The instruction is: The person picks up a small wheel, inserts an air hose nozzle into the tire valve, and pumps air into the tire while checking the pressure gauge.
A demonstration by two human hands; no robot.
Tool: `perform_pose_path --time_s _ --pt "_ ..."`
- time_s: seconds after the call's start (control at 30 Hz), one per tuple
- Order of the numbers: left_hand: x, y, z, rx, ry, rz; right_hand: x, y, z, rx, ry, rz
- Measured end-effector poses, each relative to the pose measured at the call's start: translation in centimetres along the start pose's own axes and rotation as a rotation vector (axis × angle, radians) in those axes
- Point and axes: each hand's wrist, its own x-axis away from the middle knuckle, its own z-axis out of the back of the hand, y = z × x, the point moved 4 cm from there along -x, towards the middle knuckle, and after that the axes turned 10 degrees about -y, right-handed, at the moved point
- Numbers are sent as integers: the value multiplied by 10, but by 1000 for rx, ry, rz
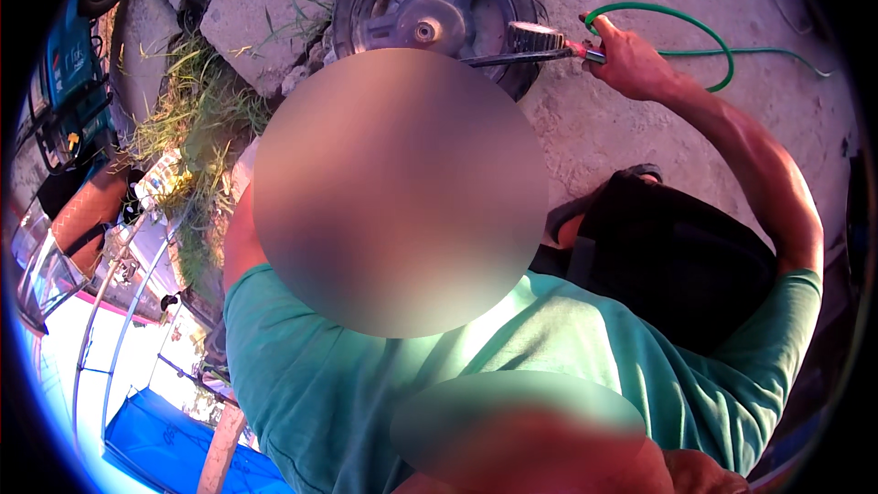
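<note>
My right hand [629, 57] is closed round the metal handle of a tire inflator gun [591, 53], at the upper right. The gun's round gauge [535, 35] has a ridged black rim and sits just left of my fingers. A dark tube runs from it leftward, over the tire's edge, into a blurred patch. The wheel [426, 31], with its black tire and dusty spokes, lies flat at the top. A green hose [663, 7] loops beside my right hand. My left upper arm [242, 230] shows below its sleeve; the blurred patch hides my left hand.
Rough concrete [604, 128] surrounds the wheel, with cracked slabs [265, 14] and grass [187, 128] to its left. A teal machine [78, 82] stands at the far left. Below it are metal bars and a blue sheet-like thing [174, 444]. My sandalled foot [631, 176] is below the hose.
</note>
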Motion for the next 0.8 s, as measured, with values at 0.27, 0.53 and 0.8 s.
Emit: perform_pose_path --time_s 0.27,0.53,0.8 --pt "-2 2 0 -25 13 -21 -1 -4 1 -25 -3 -3" --pt "-6 2 -2 -17 24 -14 0 -1 -1 -35 -4 -11" --pt "2 -4 0 -71 -13 -9 -4 0 0 -14 16 -62"
